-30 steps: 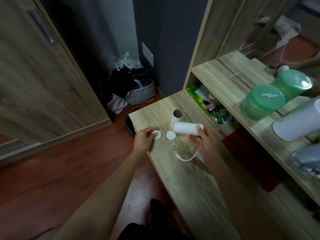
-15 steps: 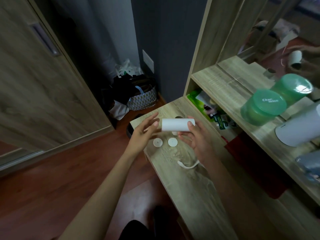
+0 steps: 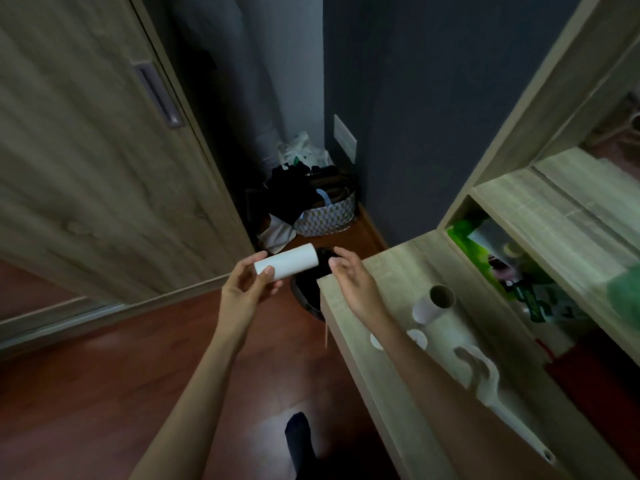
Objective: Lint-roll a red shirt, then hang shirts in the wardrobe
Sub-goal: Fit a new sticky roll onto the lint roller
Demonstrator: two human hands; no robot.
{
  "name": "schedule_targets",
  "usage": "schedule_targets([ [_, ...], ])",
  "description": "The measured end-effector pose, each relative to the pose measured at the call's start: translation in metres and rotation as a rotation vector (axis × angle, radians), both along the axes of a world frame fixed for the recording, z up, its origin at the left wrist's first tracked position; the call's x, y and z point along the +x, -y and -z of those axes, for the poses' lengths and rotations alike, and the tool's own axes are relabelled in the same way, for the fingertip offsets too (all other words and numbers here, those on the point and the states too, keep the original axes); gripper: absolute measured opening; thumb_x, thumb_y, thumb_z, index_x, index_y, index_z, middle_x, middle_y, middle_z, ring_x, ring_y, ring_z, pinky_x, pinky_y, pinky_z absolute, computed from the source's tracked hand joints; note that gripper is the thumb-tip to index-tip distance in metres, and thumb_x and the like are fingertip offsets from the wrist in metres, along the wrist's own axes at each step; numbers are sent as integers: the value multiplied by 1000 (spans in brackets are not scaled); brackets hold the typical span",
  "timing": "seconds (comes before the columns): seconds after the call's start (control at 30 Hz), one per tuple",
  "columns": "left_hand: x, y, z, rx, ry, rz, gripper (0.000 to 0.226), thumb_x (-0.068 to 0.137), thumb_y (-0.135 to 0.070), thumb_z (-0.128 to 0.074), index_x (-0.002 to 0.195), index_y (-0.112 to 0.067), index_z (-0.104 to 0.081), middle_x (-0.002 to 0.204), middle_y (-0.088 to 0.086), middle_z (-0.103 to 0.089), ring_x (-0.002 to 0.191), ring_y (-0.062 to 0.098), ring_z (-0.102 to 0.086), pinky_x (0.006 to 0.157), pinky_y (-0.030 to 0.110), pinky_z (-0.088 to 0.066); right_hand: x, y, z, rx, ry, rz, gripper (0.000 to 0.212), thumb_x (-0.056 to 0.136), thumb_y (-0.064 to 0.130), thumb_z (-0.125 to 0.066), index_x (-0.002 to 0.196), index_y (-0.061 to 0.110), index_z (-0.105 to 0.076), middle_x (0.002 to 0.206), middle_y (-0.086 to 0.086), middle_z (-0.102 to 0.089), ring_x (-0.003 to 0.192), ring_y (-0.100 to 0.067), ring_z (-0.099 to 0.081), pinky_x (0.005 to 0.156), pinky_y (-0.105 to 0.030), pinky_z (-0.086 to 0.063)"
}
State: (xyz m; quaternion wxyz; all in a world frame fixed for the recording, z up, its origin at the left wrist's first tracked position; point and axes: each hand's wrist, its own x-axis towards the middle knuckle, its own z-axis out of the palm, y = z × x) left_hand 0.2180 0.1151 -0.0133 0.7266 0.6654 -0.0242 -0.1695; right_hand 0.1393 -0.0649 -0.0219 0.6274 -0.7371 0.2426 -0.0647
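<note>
Grip matters now: the left hand point(image 3: 242, 292) pinches a white lint roll point(image 3: 287, 264) by one end, and the right hand point(image 3: 353, 285) is loose-fingered and empty at its 3 o'clock. The roller handle point(image 3: 486, 382) lies on the table point(image 3: 381, 393), at 4 o'clock. Hold the roll by its ends and slide it on squarely. Red cloth point(image 3: 595, 382), likely the shirt, lies beyond.

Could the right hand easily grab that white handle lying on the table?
Probably yes. The right hand is empty with relaxed fingers, and the white handle lies uncovered on the table beside that forearm, with nothing on it. The left hand holds the white roll.
</note>
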Motion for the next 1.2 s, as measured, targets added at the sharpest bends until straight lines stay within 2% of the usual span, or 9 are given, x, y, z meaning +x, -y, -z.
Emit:
schedule_targets([
  [0.17,58,-6,55,18,-90,-85,29,93,-5,-63,121,-11,-60,107,10,-65,82,20,-68,68,18,-57,60,19,63,-850,-282,-222,51,101,45,-26,140,18,-43,147,-1,-42,136,-21,-37,116,-52,-6],
  [0.33,103,12,110,53,-179,-39,35,91,-5,-65,125,-4,-59,112,13,-64,83,18,-69,68,18,-58,91,44,83,-936,-389,-268,53,102,42,-21,139,13,-44,145,-5,-44,138,-20,-34,118,-51,-1],
  [0.47,130,31,156,111,-244,36,30,91,-3,-64,120,-5,-59,105,10,-64,68,6,-71,64,15,-56,92,48,93,-1002,-398,-265,74,92,48,-1,132,12,-53,136,-4,-55,131,-20,-44,118,-47,-14],
  [0.6,148,45,206,220,-258,129,28,90,-6,-68,117,-9,-61,100,7,-67,65,7,-70,65,19,-57,92,46,98,-1071,-384,-235,61,97,38,-14,123,10,-61,125,-6,-64,121,-21,-54,114,-44,-29],
  [0.7,159,53,244,317,-270,181,29,86,-13,-74,112,-15,-63,105,17,-68,78,20,-70,78,35,-59,92,46,100,-1104,-398,-212,54,96,34,-22,121,8,-63,120,-8,-66,116,-22,-58,111,-43,-34],
  [0.87,164,74,290,459,-262,268,31,84,-10,-75,112,-6,-64,103,14,-64,87,23,-61,56,13,-48,92,47,100,-1185,-445,-163,50,94,32,-28,121,7,-63,121,-8,-66,121,-23,-55,115,-51,-22],
  [1.03,166,97,319,517,-205,400,40,81,-3,-75,113,-17,-55,111,9,-58,109,36,-61,81,40,-55,90,47,104,-1197,-459,-103,51,92,32,-30,120,6,-63,119,-8,-67,121,-25,-54,115,-51,-15],
  [1.13,165,105,332,476,-198,407,48,82,6,-71,126,-6,-54,121,12,-57,115,32,-58,75,19,-53,89,47,105,-1188,-443,-101,50,91,31,-31,119,6,-64,119,-8,-67,120,-24,-56,114,-48,-14],
  [1.2,163,106,339,423,-216,398,54,83,8,-70,132,-7,-52,135,11,-54,115,30,-60,83,22,-52,88,47,106,-1178,-443,-104,51,91,31,-30,121,6,-63,121,-7,-66,120,-23,-55,114,-48,-16],
])
